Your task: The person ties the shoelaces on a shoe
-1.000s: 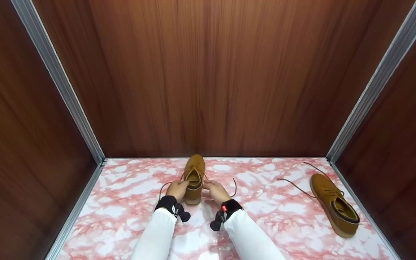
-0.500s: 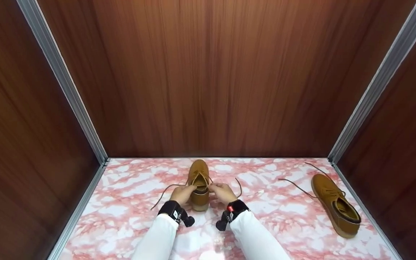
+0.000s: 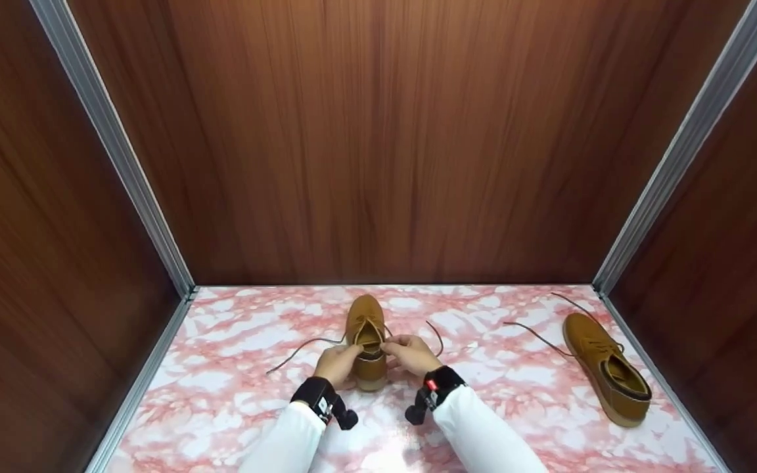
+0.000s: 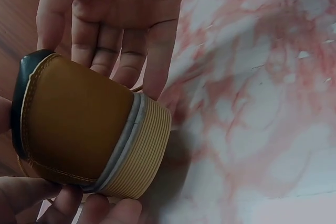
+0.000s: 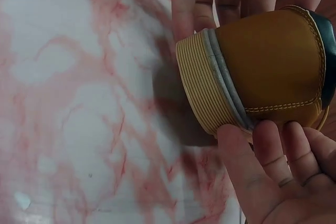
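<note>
A tan lace-up shoe (image 3: pixel 368 374) points toward the back wall, near the middle of the floor, its heel toward me. My left hand (image 3: pixel 337 362) grips its left side, thumb at the dark padded collar (image 4: pixel 26 103). On the other side my right hand (image 3: pixel 411 355) grips it, thumb and forefinger at the collar. In the wrist views, fingertips of both hands press the sides of the heel near the ridged sole (image 5: pixel 199 85). The shoe's laces are untied; one lace (image 3: pixel 299 347) trails left over the floor, the other curves out on the right.
A matching tan shoe (image 3: pixel 605 368) stands at the right near the side wall, its untied laces (image 3: pixel 536 335) spread forward and left. Wood-panelled walls (image 3: pixel 378 144) with metal corner strips enclose the pink and white marbled floor (image 3: pixel 234 407).
Both hands have drawn the shoe back toward me and slightly right, away from the back wall. Its left lace now stretches farther out across the floor. The other shoe stays put.
</note>
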`<state>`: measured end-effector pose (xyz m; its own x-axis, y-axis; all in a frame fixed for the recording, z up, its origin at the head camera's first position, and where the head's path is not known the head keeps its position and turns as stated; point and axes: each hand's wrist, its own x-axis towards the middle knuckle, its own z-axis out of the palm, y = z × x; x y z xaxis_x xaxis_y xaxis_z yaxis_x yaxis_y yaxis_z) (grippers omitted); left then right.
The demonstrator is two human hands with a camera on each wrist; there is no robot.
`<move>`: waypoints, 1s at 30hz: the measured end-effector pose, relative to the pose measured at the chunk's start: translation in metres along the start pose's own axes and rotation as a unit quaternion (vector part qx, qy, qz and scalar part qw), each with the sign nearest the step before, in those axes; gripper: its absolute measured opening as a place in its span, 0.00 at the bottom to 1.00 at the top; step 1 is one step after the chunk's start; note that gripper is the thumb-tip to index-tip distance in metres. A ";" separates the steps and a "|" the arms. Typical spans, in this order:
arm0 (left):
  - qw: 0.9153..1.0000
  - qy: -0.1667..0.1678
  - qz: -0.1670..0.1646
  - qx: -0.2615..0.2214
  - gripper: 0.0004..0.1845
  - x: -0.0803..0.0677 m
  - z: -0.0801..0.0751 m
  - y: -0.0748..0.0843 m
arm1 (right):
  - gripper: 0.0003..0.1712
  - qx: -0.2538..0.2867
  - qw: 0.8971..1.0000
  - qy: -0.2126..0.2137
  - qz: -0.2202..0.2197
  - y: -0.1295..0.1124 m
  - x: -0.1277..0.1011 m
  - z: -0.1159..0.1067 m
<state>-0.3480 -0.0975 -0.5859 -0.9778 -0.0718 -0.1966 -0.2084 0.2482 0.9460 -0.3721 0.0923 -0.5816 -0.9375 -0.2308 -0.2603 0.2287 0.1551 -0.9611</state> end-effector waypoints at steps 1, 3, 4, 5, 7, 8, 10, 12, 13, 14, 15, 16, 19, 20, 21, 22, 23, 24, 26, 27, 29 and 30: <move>1.000 -0.001 0.003 0.003 0.24 -0.001 0.002 -0.001 | 0.24 -0.004 1.000 0.000 -0.001 0.001 -0.002 -0.002; 1.000 -0.004 0.007 0.006 0.23 -0.005 0.005 -0.002 | 0.24 -0.011 1.000 -0.003 -0.004 0.003 -0.005 -0.004; 1.000 -0.007 0.007 0.003 0.23 -0.007 0.006 -0.003 | 0.24 -0.010 1.000 -0.005 -0.005 0.004 -0.007 -0.005; 1.000 -0.010 0.006 -0.002 0.23 -0.009 0.008 -0.004 | 0.24 -0.017 1.000 -0.005 -0.009 0.005 -0.008 -0.006; 1.000 -0.018 -0.001 -0.015 0.24 -0.014 0.011 -0.005 | 0.24 -0.020 1.000 -0.005 -0.012 0.007 -0.011 -0.007; 1.000 -0.021 -0.001 -0.019 0.24 -0.016 0.012 -0.006 | 0.24 -0.017 1.000 -0.008 -0.010 0.008 -0.013 -0.007; 0.999 -0.027 0.003 -0.022 0.25 -0.021 0.014 -0.008 | 0.24 -0.012 1.000 -0.010 -0.009 0.010 -0.017 -0.008; 0.999 -0.030 0.011 -0.019 0.24 -0.025 0.016 -0.009 | 0.25 -0.005 1.000 -0.015 -0.007 0.013 -0.021 -0.010; 0.999 -0.031 0.018 -0.015 0.24 -0.027 0.017 -0.009 | 0.25 0.000 1.000 -0.017 -0.007 0.013 -0.024 -0.011; 0.999 -0.030 0.025 -0.009 0.23 -0.028 0.019 -0.010 | 0.25 0.002 1.000 -0.020 -0.010 0.015 -0.026 -0.013; 0.999 -0.033 0.030 -0.010 0.23 -0.030 0.020 -0.010 | 0.25 0.004 1.000 -0.023 -0.012 0.016 -0.029 -0.015; 0.999 -0.033 0.033 -0.006 0.22 -0.033 0.020 -0.011 | 0.26 -0.002 1.000 -0.025 -0.018 0.018 -0.032 -0.016; 0.998 -0.036 0.049 0.006 0.22 -0.040 0.022 -0.014 | 0.26 -0.026 0.999 -0.029 -0.035 0.023 -0.040 -0.020; 0.998 -0.039 0.053 0.006 0.22 -0.042 0.024 -0.015 | 0.27 -0.034 0.998 -0.029 -0.041 0.025 -0.043 -0.022; 0.997 -0.041 0.057 0.007 0.22 -0.045 0.025 -0.016 | 0.27 -0.041 0.998 -0.029 -0.046 0.026 -0.047 -0.023; 0.997 -0.040 0.064 0.012 0.22 -0.047 0.027 -0.017 | 0.27 -0.048 0.997 -0.027 -0.051 0.028 -0.050 -0.025; 0.996 -0.040 0.073 0.014 0.22 -0.050 0.029 -0.018 | 0.27 -0.044 0.997 -0.029 -0.051 0.029 -0.053 -0.026; 0.996 -0.041 0.076 0.012 0.22 -0.053 0.030 -0.020 | 0.27 -0.036 0.998 -0.030 -0.050 0.031 -0.057 -0.027; 0.996 -0.047 0.077 0.001 0.22 -0.058 0.033 -0.023 | 0.27 -0.012 0.998 -0.035 -0.040 0.034 -0.064 -0.028; 0.996 -0.050 0.080 -0.002 0.21 -0.061 0.035 -0.024 | 0.27 0.000 0.999 -0.037 -0.033 0.036 -0.067 -0.029; 0.995 -0.061 0.078 -0.011 0.21 -0.068 0.037 -0.027 | 0.27 0.024 0.999 -0.040 -0.019 0.040 -0.074 -0.030; 0.995 -0.064 0.077 -0.011 0.20 -0.070 0.038 -0.028 | 0.27 0.031 0.999 -0.041 -0.015 0.042 -0.077 -0.030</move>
<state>-0.2740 -0.0628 -0.6082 -0.9928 0.0902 -0.0786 -0.0566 0.2245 0.9728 -0.2979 0.1456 -0.5990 -0.9204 -0.3128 -0.2347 0.2182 0.0875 -0.9720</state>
